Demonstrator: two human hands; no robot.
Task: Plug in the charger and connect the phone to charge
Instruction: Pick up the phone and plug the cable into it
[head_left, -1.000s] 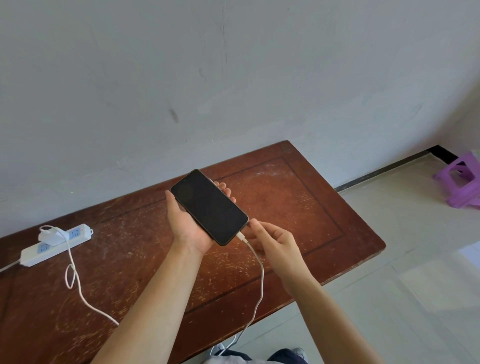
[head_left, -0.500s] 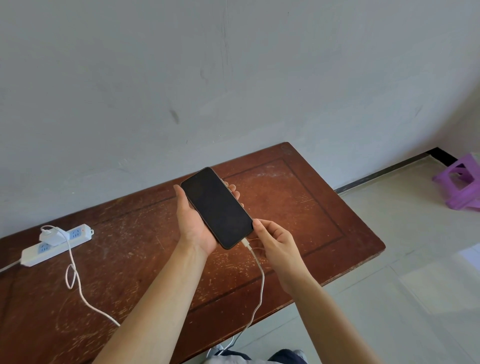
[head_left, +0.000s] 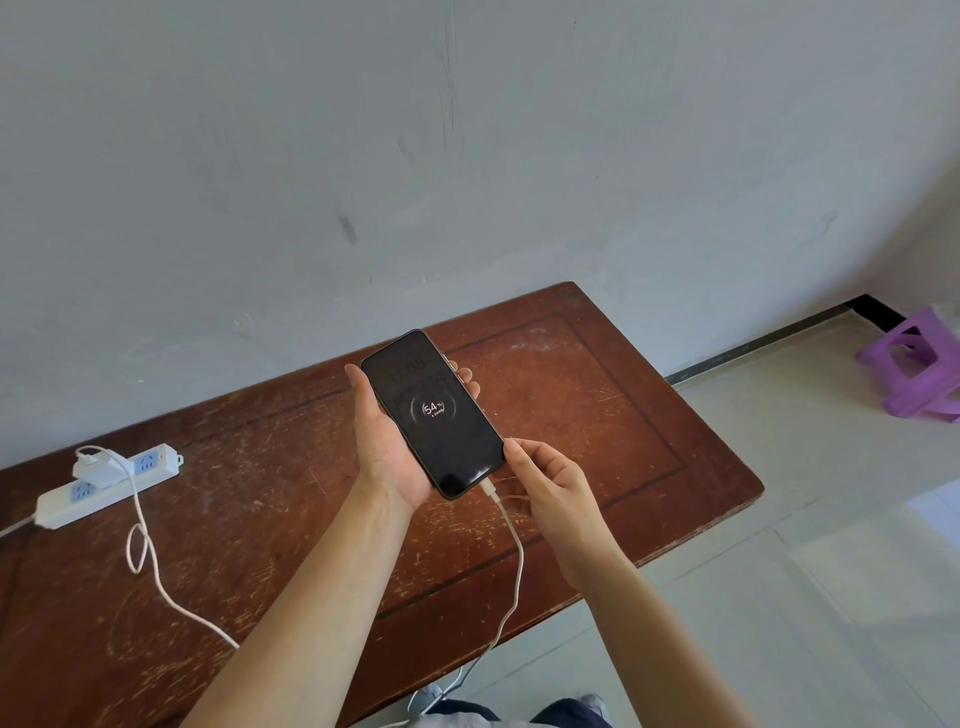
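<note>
My left hand (head_left: 390, 451) holds a black phone (head_left: 434, 415) above the wooden table, screen up. The screen shows a charging ring reading 54 %. A white cable (head_left: 511, 551) is plugged into the phone's lower end and hangs down past the table's front edge. My right hand (head_left: 550, 488) is beside that lower end, thumb against the phone's corner and fingers curled near the plug. At the far left the white charger (head_left: 100, 469) sits plugged into a white power strip (head_left: 104, 486), and its cable loops across the table.
The brown wooden table (head_left: 623, 415) stands against a grey wall. A purple plastic stool (head_left: 917, 371) is on the tiled floor at the far right. The table's front edge runs close below my arms.
The phone has turned more upright in my left hand and its dark screen has lit up with the charging display. The cable's plug now sits fully in the phone.
</note>
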